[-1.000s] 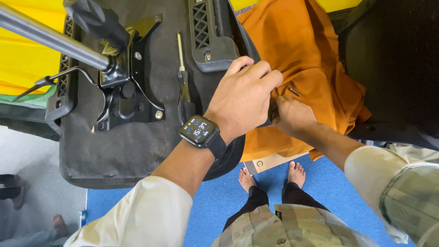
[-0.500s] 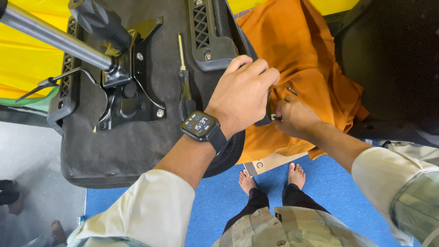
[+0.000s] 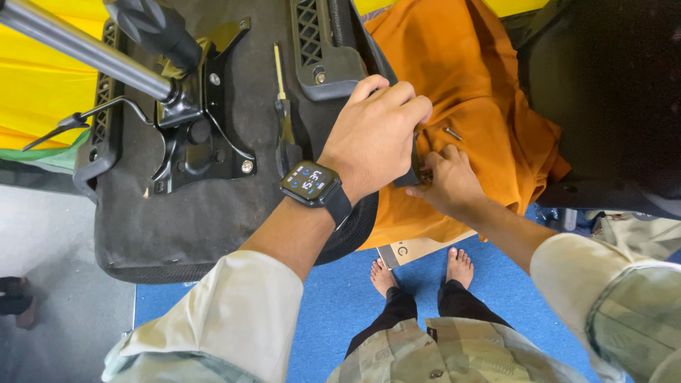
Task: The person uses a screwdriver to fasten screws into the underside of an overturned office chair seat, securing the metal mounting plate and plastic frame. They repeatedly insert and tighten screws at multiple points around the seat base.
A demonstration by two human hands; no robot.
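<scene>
An upturned black chair seat lies in front of me, with its metal mechanism plate and silver gas cylinder facing up. My left hand, with a smartwatch on the wrist, curls over the seat's right edge beside the black armrest bracket. Just to its right my right hand rests on the orange cloth, its fingertips pinched on a small metal part at the seat edge. A loose screw lies on the cloth just above that hand.
A slim screwdriver lies on the seat between the plate and the bracket. A large black chair part sits at the right. Yellow cloth lies far left. Cardboard, blue floor and my bare feet are below.
My right hand has slid out from behind the left hand, down and to the right on the orange cloth. The left hand keeps its hold on the seat edge.
</scene>
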